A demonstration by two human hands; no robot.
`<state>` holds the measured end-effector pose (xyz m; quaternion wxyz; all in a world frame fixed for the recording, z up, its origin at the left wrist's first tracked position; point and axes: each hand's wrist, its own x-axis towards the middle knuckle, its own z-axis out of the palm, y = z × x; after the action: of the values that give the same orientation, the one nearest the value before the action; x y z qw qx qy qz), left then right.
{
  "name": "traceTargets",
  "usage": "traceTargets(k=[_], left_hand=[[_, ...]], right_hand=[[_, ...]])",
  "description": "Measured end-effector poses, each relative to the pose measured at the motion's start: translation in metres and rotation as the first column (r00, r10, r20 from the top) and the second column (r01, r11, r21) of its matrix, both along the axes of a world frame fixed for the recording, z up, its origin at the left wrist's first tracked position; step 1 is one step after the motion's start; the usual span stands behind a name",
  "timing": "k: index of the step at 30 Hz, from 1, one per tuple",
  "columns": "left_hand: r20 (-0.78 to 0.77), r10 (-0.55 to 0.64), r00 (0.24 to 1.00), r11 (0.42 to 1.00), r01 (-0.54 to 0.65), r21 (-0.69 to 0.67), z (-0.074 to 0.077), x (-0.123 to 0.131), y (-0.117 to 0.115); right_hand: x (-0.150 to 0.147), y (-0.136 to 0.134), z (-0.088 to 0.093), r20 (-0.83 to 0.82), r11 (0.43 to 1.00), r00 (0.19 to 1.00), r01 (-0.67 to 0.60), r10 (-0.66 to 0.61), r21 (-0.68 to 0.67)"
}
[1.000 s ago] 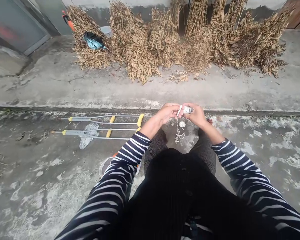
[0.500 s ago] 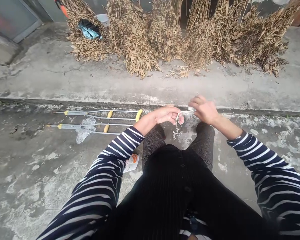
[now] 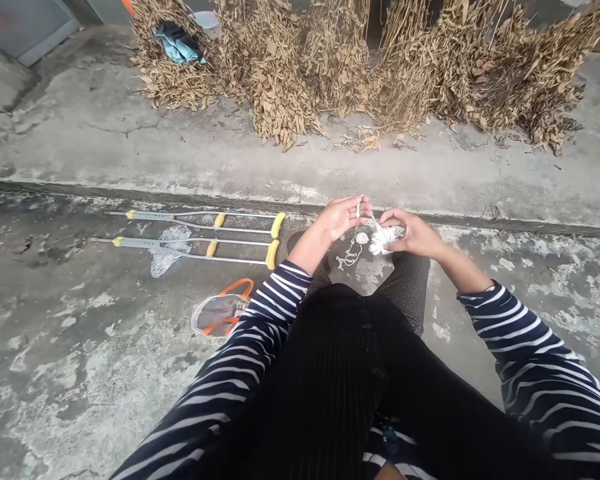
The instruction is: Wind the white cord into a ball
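Note:
White yarn [image 3: 359, 208] passes round the fingers of my left hand [image 3: 337, 219], which is turned palm up with the fingers slightly curled. A strand of it runs across to a bunched white yarn bundle [image 3: 381, 239]. My right hand [image 3: 411, 233] grips that bundle between thumb and fingers, just right of the left hand. Below and between the hands I see a small round wad of white yarn [image 3: 361, 237]. Loose curly yarn [image 3: 349, 257] trails from it over the concrete between my legs. Whether the bundle is wound or knotted, I cannot tell.
Two metal crutches [image 3: 195, 242] with yellow pads lie on the ground at left, a clear plastic bag [image 3: 169, 251] over one. A bag with orange handles [image 3: 213, 313] sits beside my left sleeve. Dried plant bundles [image 3: 290, 73] stand on the raised concrete ledge [image 3: 205, 157] ahead.
My left hand has shifted up slightly and turned its palm more upward. The white bundle in my right hand now shows spread out. The view has shifted, revealing the orange-handled bag more fully.

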<state>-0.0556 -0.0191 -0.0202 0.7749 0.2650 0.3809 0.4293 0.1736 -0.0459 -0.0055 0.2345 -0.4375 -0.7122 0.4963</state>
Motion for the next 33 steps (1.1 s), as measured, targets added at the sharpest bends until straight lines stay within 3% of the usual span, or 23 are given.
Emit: traceTargets(k=[4,9,13,16,20,24,26,29,31,33], left_hand=[[-0.227,-0.155,0.961,0.984,0.170,0.047,-0.008,-0.009,0.016],[-0.570,-0.279,0.773,0.920,0.385,0.072,-0.011,-0.021,0.035],[-0.689,-0.303,0.659,0.862,0.498,0.097,-0.022,-0.027,0.045],[-0.712,-0.324,0.623,0.831,0.547,0.101,-0.030,-0.036,0.050],[-0.702,-0.277,0.656,0.833,0.528,0.164,-0.035,-0.044,0.051],[-0.630,-0.272,0.727,0.876,0.458,0.150,-0.043,-0.032,0.039],[-0.515,-0.270,0.813,0.906,0.396,0.149,-0.046,-0.020,0.025],[-0.226,-0.224,0.948,0.937,0.273,0.219,-0.045,-0.005,0.000],[-0.102,-0.217,0.971,0.939,0.236,0.250,-0.042,0.000,-0.015],[-0.098,-0.209,0.973,0.934,0.228,0.275,-0.041,0.002,-0.025]], right_hand=[[-0.002,-0.002,0.004,-0.144,0.994,0.989,-0.031,0.016,-0.100],[-0.007,-0.006,0.002,-0.195,0.996,0.981,-0.008,-0.010,-0.092],[-0.009,-0.009,-0.004,-0.212,0.995,0.977,0.015,-0.035,-0.095],[-0.008,-0.009,-0.008,-0.230,0.988,0.969,0.063,-0.094,-0.139],[-0.010,-0.011,-0.008,-0.285,0.968,0.949,0.063,-0.133,-0.243],[-0.015,-0.014,-0.003,-0.354,0.941,0.921,0.035,-0.161,-0.336],[-0.016,-0.014,0.000,-0.383,0.926,0.905,0.032,-0.187,-0.377],[-0.012,-0.014,0.001,-0.409,0.909,0.876,0.074,-0.256,-0.410],[-0.008,-0.013,0.001,-0.413,0.903,0.858,0.122,-0.305,-0.412],[-0.003,-0.013,-0.001,-0.412,0.892,0.843,0.159,-0.346,-0.423]])
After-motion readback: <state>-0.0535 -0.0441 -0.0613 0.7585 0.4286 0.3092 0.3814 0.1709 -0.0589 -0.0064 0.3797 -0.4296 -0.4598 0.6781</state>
